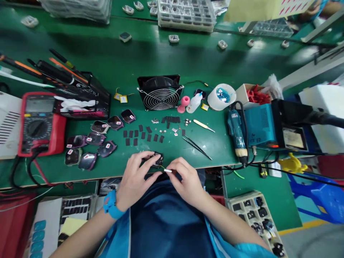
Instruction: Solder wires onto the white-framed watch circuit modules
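At the bench's front edge my left hand grips a small black electronic module, perhaps a watch body, its fingers partly covering it. My right hand pinches a small white strip-like part between thumb and forefinger. A thin yellowish wire runs from the module toward that part. Just beyond my hands lie several black rectangular pads in loose rows. Black tweezers rest to the right, below a cream-handled tool. Several square watch faces are grouped to my left.
A fan stands at the back, beside a pink holder, a white bottle and a white tub. A red multimeter sits left. An electric screwdriver and its cables lie right. A parts tray sits lower right.
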Action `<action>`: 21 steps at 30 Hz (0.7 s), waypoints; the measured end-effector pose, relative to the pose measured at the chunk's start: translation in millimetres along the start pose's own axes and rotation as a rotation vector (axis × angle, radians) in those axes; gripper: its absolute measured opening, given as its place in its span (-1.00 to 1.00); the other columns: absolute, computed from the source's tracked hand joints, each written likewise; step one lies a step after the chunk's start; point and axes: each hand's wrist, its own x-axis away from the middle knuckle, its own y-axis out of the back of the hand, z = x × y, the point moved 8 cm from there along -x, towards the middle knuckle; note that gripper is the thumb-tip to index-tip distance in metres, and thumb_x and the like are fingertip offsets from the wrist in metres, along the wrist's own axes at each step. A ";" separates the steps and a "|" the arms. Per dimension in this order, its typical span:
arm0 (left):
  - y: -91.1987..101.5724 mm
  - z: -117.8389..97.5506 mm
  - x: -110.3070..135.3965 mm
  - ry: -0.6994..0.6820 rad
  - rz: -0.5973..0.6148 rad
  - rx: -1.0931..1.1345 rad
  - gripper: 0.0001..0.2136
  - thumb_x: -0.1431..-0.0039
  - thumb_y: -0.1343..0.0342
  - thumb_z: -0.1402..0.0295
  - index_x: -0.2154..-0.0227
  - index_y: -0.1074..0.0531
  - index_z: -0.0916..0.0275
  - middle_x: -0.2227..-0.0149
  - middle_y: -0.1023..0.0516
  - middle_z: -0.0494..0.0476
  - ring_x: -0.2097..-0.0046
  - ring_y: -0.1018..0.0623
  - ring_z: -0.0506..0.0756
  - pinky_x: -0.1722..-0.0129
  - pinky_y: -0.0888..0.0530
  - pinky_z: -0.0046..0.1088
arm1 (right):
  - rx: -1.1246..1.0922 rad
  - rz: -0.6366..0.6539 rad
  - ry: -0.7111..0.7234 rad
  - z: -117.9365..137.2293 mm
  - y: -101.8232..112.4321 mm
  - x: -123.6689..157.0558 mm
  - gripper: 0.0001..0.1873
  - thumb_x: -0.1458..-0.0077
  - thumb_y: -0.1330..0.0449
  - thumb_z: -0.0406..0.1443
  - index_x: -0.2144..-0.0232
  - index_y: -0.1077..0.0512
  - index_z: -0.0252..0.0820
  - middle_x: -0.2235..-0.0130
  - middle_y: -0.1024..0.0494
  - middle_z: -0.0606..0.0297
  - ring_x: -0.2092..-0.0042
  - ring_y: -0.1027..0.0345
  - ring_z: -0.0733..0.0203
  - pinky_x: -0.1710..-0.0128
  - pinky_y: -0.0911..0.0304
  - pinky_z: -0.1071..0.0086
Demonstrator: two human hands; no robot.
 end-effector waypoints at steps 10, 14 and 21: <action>-1.1 -1.2 2.1 0.026 -0.081 0.196 -0.84 -0.43 -0.07 0.40 0.11 -0.57 0.15 -0.03 -0.53 0.16 -0.01 -0.59 0.11 0.01 -0.61 -0.32 | 0.036 0.074 0.301 36.3 -14.5 -6.0 -0.82 -0.35 -0.18 -0.41 0.03 -0.48 -0.16 0.12 -0.59 0.14 0.09 -0.49 0.18 0.08 -0.52 0.31; 8.3 8.4 -2.3 0.002 -0.044 0.192 -0.89 -0.41 -0.14 0.37 0.16 -0.58 0.17 0.04 -0.55 0.13 0.02 -0.61 0.09 0.01 -0.62 -0.35 | 0.310 0.013 0.267 12.0 11.8 -16.1 -0.91 -0.34 -0.22 -0.34 0.10 -0.47 -0.18 0.13 -0.58 0.10 0.12 -0.43 0.08 0.13 -0.47 0.19; 21.7 9.1 -6.0 -0.144 0.031 0.109 -0.87 -0.44 -0.10 0.39 0.16 -0.56 0.18 0.16 -0.62 0.10 0.17 -0.59 0.06 0.15 -0.54 -0.39 | 0.691 -0.097 -0.060 -51.2 79.2 -10.6 -0.82 -0.35 -0.20 -0.16 0.16 -0.41 -0.16 0.22 -0.49 0.12 0.18 -0.36 -0.02 0.16 -0.35 0.13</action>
